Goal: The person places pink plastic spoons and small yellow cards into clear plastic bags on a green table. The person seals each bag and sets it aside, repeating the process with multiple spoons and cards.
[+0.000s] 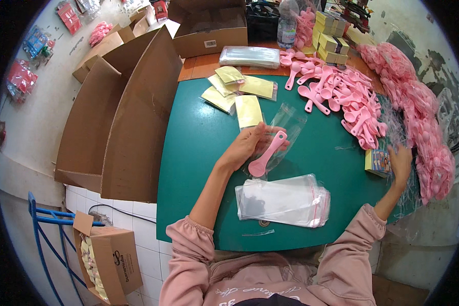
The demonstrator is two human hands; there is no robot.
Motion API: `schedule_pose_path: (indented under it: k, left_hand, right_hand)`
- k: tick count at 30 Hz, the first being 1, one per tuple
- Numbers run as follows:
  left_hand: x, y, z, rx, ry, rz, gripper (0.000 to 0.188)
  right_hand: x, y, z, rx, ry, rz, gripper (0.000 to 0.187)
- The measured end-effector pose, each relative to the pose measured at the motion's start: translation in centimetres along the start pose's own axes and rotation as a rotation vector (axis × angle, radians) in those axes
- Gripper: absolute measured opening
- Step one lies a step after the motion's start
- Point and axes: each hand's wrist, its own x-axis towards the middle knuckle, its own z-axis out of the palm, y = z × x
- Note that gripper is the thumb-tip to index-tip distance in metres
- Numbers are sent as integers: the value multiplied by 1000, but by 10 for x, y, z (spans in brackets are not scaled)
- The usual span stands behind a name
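Over the middle of the green tabletop [199, 153], I log the left hand [245, 145] with thumb and fingers closed on a clear bag [292, 116]. One pink spoon [266, 155] lies along that bag at the same hand, bowl toward the wearer, holed handle end pointing away. I cannot tell whether it sits inside the film or on top.

At the table's right side, the right hand [401, 162] is at a small card stack [376, 162], fingers bent down at its far side. Grip there: cannot tell from my view whether it pinches any card.

Surroundings noted: flat sleeves [280, 201] lie overlapped on the wearer's side of the spoon. Several yellow-faced packets [248, 111] lie beyond the left hand, the closest one just beside its thumb. A loose spoon heap [349, 99] covers the far right; beyond it I see bulging film full of pink pieces [415, 102]. A tall open carton [137, 117] stands left of the table.
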Motion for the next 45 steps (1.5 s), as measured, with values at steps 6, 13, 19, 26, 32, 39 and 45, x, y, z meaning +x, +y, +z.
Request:
schedule_pose_path:
  k: [6,13,19,26,32,39,45]
  left_hand:
    - [2,-3,-7,97,48,-42,37]
    - [0,23,-11,238,35,-36,32]
    - [7,37,-5,673,-187,84,31]
    - [17,25,-4,524,-140,14,31]
    - [20,20,-2,547,-62,-46,32]
    - [17,12,-3,618,-128,33,32]
    - [16,15,-3,636,-64,-52,31]
  right_hand:
    - [-8,22,16,262,-304,305,38]
    - [-2,19,0,159,-70,316,19]
    - [-10,-5,-26,193,94,263,18]
    - [-24,-133,-49,1466,-154,-157,9]
    - [-42,-172,-37,1436,-343,-282,8]
    - [-34,-162,-32,1317,-30,-167,6]
    - [-38,-167,-25,1521,-175,-164,6]
